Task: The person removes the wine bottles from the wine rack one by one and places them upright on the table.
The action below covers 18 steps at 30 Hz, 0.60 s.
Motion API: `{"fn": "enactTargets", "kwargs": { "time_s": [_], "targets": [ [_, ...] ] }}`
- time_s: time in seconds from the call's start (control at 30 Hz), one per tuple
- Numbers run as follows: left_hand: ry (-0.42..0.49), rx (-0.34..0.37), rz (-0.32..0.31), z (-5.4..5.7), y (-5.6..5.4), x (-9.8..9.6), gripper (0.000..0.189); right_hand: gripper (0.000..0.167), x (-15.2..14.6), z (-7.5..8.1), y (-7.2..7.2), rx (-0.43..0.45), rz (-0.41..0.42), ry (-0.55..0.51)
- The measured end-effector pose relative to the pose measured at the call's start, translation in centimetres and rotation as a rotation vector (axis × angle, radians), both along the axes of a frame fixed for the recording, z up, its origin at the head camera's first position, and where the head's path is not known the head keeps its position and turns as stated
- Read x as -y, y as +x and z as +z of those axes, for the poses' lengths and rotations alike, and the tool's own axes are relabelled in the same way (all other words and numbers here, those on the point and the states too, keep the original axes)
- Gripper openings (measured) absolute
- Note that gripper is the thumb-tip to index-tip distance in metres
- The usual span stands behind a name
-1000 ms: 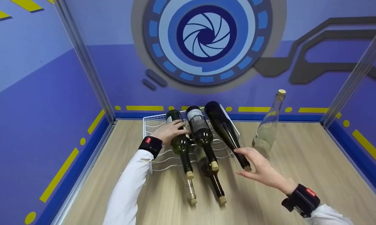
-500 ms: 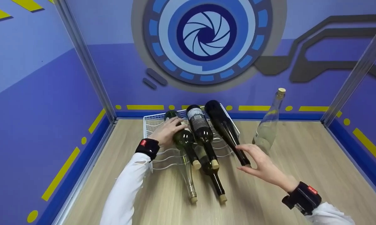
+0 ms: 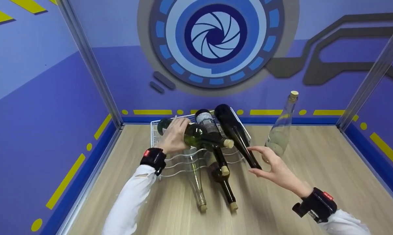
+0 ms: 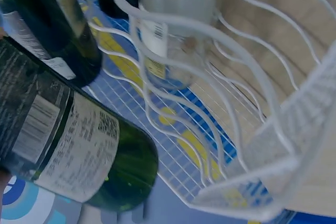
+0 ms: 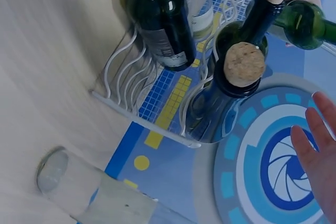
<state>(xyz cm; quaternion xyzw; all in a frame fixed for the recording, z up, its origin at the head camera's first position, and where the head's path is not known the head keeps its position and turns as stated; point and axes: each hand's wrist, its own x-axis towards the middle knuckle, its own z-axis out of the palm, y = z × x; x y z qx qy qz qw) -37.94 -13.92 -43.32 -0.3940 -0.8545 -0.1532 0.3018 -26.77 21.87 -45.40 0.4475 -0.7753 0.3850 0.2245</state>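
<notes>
My left hand grips a corked green wine bottle round its body, holding it aslant over the rack with its neck to the right. Its pale back label and base fill the lower left of the left wrist view. Beneath its neck lies a dark wine bottle with a grey label on the rack's upper level. A plain dark bottle lies to the right of that one. My right hand is open, thumb and fingers spread beside this bottle's neck.
The white wire rack has wavy rungs. On its lower level lie a corked clear bottle and a dark bottle, necks toward me. Another clear corked bottle stands upright at right. Blue panels enclose the table.
The green bottle has swung from lying neck-forward on the rack's left to slanting rightward across the middle bottle, turned by my left hand. My right hand has barely moved.
</notes>
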Motion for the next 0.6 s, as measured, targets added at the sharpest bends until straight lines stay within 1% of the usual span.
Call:
{"fn": "enactTargets", "kwargs": {
  "time_s": [0.07,0.13,0.23,0.3,0.37,0.43,0.53,0.6],
  "targets": [
    [0.042,-0.013,0.018,0.4,0.5,-0.5,0.066,0.063,0.1,0.3,0.4,0.045,-0.010,-0.020],
    [0.078,-0.012,0.045,0.8,1.0,-1.1,0.065,0.061,0.5,1.2,1.0,0.087,-0.016,-0.035],
    [0.144,0.013,0.092,1.4,1.9,-1.9,0.065,0.058,1.2,2.8,2.0,0.121,-0.003,-0.055],
    [0.199,0.034,0.108,1.7,2.4,-2.3,0.065,0.057,1.6,3.7,2.4,0.136,0.011,-0.076],
    [0.261,0.069,0.109,2.1,3.0,-2.8,0.063,0.056,1.8,4.0,2.4,0.154,0.024,-0.110],
    [0.313,0.116,0.091,2.6,3.6,-3.3,0.063,0.056,1.9,4.0,2.2,0.183,0.034,-0.140],
    [0.362,0.205,0.071,3.2,4.8,-4.1,0.062,0.054,2.0,4.1,2.3,0.235,0.046,-0.157],
    [0.375,0.256,0.062,3.5,5.5,-4.6,0.062,0.053,2.0,4.1,2.3,0.246,0.054,-0.152]
  ]
}}
